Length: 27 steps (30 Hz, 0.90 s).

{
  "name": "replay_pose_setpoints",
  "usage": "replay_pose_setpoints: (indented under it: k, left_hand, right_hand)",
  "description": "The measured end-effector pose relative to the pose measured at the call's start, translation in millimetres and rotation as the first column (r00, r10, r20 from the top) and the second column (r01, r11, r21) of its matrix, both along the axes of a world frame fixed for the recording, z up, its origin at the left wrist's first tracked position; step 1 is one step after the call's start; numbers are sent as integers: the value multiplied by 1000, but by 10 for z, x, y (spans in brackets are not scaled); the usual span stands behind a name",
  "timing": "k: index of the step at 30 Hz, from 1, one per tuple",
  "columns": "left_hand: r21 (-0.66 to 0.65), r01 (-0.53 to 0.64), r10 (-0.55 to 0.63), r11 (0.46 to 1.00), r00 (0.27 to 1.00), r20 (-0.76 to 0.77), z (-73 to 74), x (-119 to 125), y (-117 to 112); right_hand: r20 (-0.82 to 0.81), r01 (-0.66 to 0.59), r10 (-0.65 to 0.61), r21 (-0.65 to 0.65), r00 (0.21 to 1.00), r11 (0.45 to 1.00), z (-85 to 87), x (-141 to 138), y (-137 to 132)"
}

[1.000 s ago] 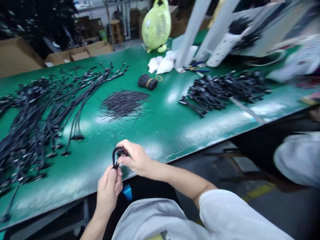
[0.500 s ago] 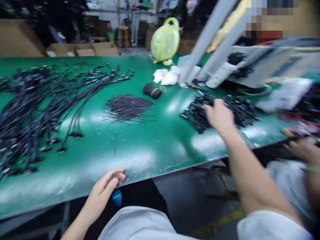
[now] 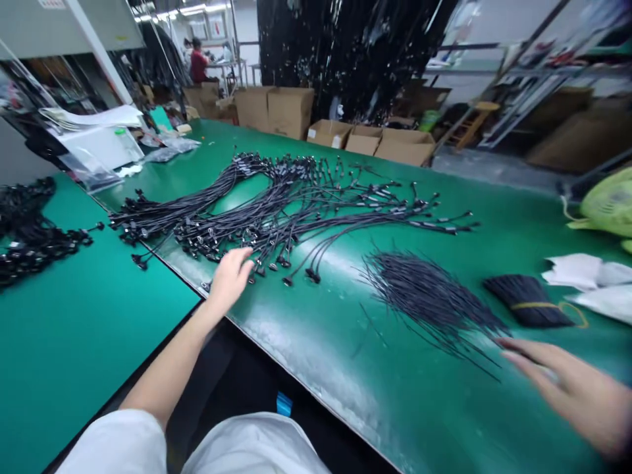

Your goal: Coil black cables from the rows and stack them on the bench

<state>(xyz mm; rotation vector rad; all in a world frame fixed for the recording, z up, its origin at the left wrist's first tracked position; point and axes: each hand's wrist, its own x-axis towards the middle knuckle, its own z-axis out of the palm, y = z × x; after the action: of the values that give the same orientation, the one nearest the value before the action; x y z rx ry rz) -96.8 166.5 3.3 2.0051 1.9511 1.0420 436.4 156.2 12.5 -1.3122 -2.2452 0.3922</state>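
My left hand (image 3: 230, 280) reaches over the front edge of the green-topped bench (image 3: 316, 368), its fingertips at the ends of a long spread of black cables with connectors (image 3: 291, 210). It appears to hold nothing. My right hand (image 3: 557, 382) lies far to the right, fingers stretched out and empty, beside the tips of a loose heap of thin black wires (image 3: 424, 303). Just past those fingers rests a bundle of black wires (image 3: 526, 301) tied with a yellow band.
White paper or plastic sheets (image 3: 575, 273) and a lime-green fan (image 3: 609, 210) sit at the right. A second green bench (image 3: 83, 342) holding black cables (image 3: 24, 230) stands at the left. Cardboard boxes (image 3: 286, 112) line the back, and a distant person (image 3: 197, 62) sits beyond them.
The view has swung left. My hands no longer hold a black cable together; they have spread apart, the left over the long cables and the right beside the thin wires.
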Motion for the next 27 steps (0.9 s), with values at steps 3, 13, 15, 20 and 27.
replay_pose_setpoints:
  k: [3, 13, 15, 20, 27]
  left_hand:
    - [23, -190, 189, 982, 949, -251, 73, -492, 746]
    - [-135, 66, -107, 989, 941, -320, 424, -474, 1376]
    - [-214, 245, -268, 945, 960, -83, 648, -353, 993]
    - [-495, 407, -232, 768, 897, 376, 1134, -684, -7]
    - [-389, 306, 106, 869, 653, 750, 914, -1508, -459]
  right_hand:
    - [138, -1, 16, -106, 990, 994, 19, -724, 343]
    - [330, -358, 319, 61, 888, 932, 629, -3258, 1493]
    - [355, -402, 320, 187, 878, 896, 666, -3670, 1665]
    - [471, -289, 184, 160, 863, 944, 961, -4106, 2186]
    - [365, 64, -240, 432, 900, 900, 1516, -2780, 2236]
